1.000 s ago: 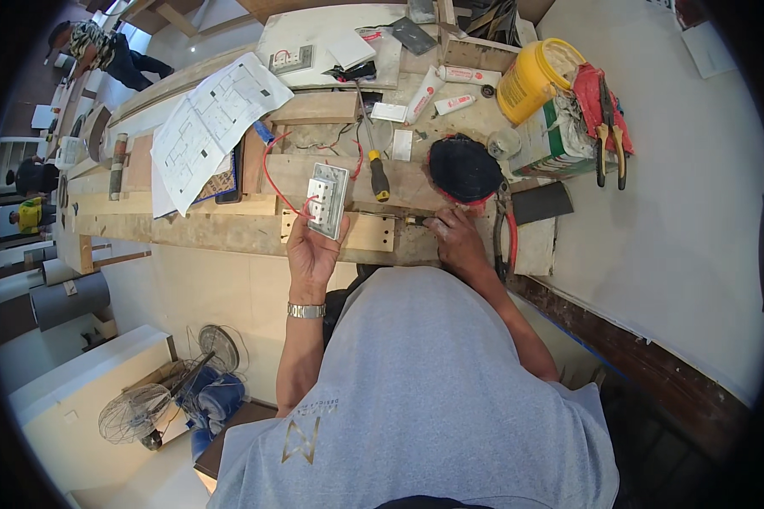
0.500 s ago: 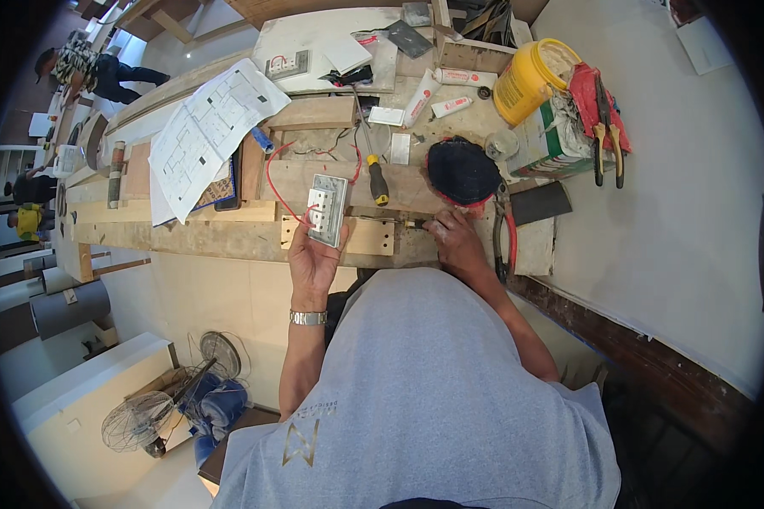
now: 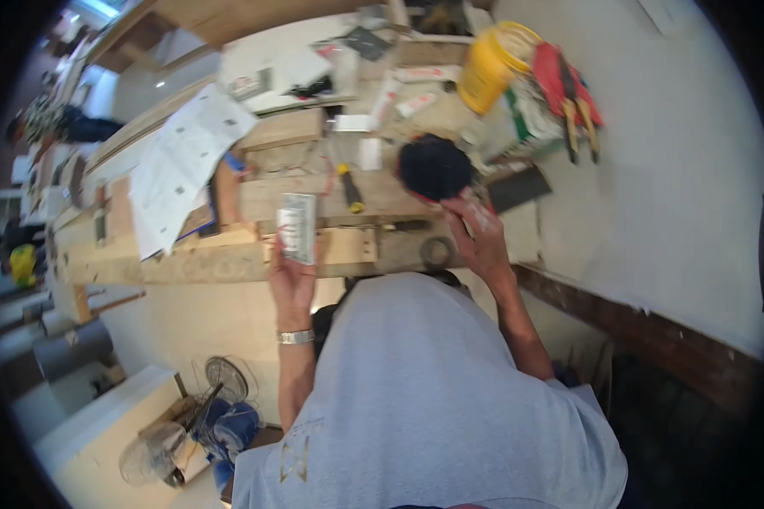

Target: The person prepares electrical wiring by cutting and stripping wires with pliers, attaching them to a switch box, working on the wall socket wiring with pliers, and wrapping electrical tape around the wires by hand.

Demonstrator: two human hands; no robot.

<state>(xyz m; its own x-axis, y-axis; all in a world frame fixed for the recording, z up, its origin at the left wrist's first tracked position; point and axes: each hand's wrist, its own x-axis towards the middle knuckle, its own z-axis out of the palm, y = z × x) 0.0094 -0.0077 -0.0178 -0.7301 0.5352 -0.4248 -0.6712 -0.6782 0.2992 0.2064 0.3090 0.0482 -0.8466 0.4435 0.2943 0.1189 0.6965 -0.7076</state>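
Note:
My left hand (image 3: 294,284) is closed round the lower end of a wall socket panel (image 3: 298,229), a grey-edged rectangle with white modules and red wire on it, held above the front of the bench. My right hand (image 3: 482,237) reaches to the near edge of a round black cloth-like thing (image 3: 435,168) with a red rim. Its fingers are smeared by motion, so whether they grip anything is unclear. Left of that hand lies a grey ring like a tape roll (image 3: 437,251). A yellow-and-black screwdriver (image 3: 351,190) lies between the panel and the black thing.
Building plans (image 3: 182,165) cover the bench's left part. White tubes (image 3: 416,104), a yellow tub (image 3: 494,72) and a tin (image 3: 526,127) with yellow-handled pliers (image 3: 581,127) stand toward the back right. A dark flat slab (image 3: 519,189) lies right of my hand. Another person (image 3: 68,123) stands far left.
My right hand has left the small dark tool by the front edge and moved right and up to the black thing's rim, uncovering the grey ring. My left hand still holds the socket panel. The view has shifted.

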